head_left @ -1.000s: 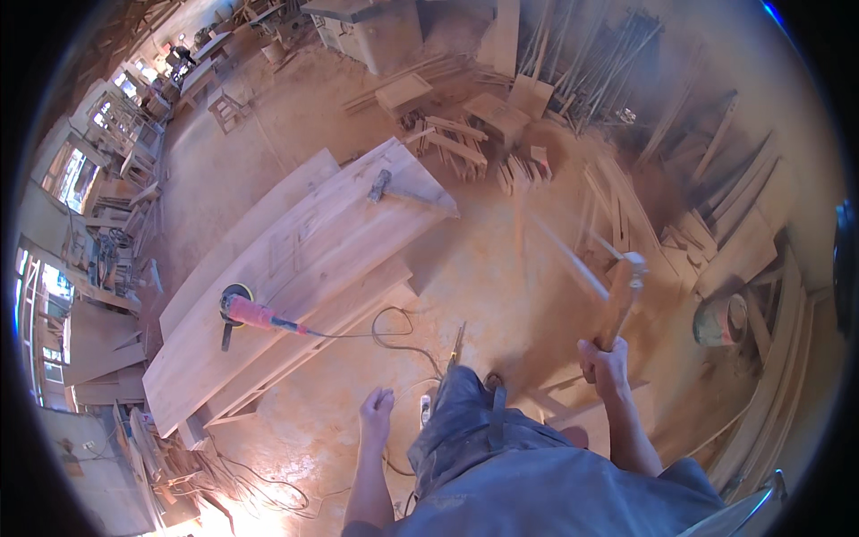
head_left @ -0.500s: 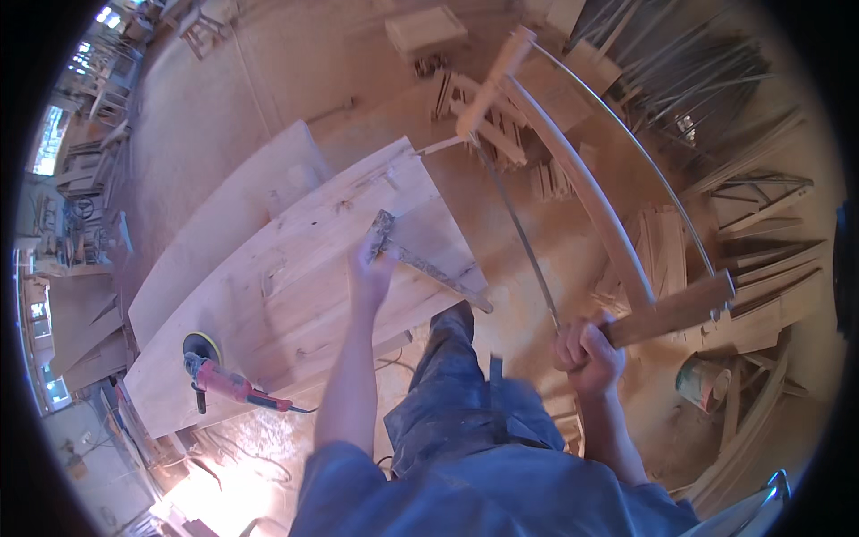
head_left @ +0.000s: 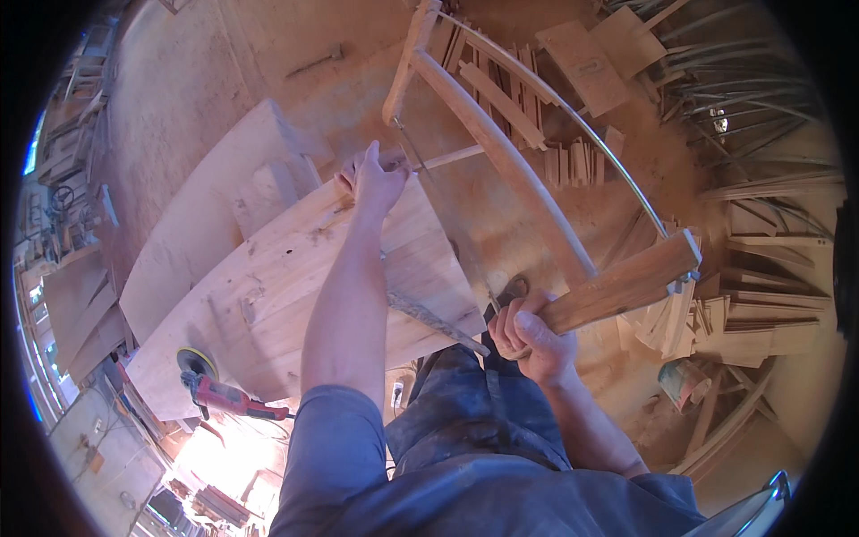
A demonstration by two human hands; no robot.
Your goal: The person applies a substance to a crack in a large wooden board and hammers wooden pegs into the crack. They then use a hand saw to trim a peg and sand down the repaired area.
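My right hand is wrapped round the lower end of a wooden frame saw. Its thin blade runs from my fist up to the far arm, beside the end of a pale wooden panel. At the panel's far corner, my left hand grips the edge with bent fingers; some fingertips are hidden. A narrow wooden strip juts out from that corner. A worn hammer lies on the panel, its head covered by my left forearm.
A red angle grinder with a round pad rests on the panel's near left. Behind lies another curved board. Offcuts are on the floor beyond the saw, with stacked boards and a bucket at right.
My left hand has left the hammer and moved to the panel's far corner. My right hand has brought the saw leftward, its blade now close to the panel's end.
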